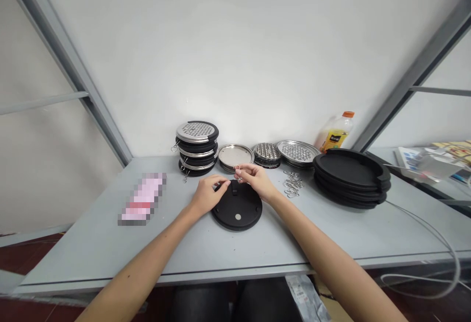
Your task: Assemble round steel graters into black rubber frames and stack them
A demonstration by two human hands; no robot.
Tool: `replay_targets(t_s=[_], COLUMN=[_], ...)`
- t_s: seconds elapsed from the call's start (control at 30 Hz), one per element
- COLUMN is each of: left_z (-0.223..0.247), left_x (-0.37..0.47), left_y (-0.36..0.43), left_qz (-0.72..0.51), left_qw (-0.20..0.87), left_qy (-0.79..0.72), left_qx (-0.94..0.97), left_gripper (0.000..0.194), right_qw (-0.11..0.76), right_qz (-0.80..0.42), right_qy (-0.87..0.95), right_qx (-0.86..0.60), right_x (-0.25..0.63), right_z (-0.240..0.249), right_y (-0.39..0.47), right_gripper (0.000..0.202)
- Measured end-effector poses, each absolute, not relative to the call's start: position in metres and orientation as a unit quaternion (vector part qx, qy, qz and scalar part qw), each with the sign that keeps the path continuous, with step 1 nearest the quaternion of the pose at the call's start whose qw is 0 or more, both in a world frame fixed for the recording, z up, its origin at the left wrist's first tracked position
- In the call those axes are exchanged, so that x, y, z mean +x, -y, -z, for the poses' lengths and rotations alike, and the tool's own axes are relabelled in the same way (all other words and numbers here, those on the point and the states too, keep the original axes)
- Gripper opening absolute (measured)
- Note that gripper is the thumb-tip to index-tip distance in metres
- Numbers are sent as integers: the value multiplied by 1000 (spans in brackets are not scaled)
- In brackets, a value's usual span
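A round black disc (236,209) lies on the grey table, with a small pale dot near its front and a black tab at its far edge. My left hand (210,193) rests on the disc's far left rim, fingers bent in towards the tab; whether they grip anything is hidden. Just above the far right rim, my right hand (256,178) pinches a small metal hook. A pile of loose metal hooks (293,184) lies to the right of that hand.
Stacked graters with black holders (197,147) stand at the back left. Metal plates (235,155), grater discs (268,152) and a larger grater (299,152) line the back. Black rings (351,177), a bottle (336,133) and a white cable are right; a pixelated pink item (144,199) is left.
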State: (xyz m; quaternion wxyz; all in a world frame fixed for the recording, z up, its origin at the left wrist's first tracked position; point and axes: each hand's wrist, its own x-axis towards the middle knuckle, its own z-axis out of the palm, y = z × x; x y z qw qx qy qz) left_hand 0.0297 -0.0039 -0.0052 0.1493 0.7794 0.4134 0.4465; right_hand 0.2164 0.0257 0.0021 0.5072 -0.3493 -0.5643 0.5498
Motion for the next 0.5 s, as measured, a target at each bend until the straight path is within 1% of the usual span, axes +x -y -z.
replay_targets(t_s=[0.1,0.2,0.37,0.5], left_z=[4,3,3,3], left_x=[28,28,28,27], left_y=[4,4,4,3], left_qz=[-444,-442,-444,-459], left_qw=[143,142,136,135], left_qy=[-417,-424,-434,-435], left_qx=[780,778,772,762], left_gripper=[14,15,14,14], right_qw=[519,518,492,475], right_qz=[-531,-543,-588,-573], right_qy=[566,556,546,567], right_qx=[-358,-358,-338,-352], right_x=[218,220,220,221], right_z=[-1,0,2,3], right_y=[-28,-29,-30,-29], right_gripper=[36,35,35,39])
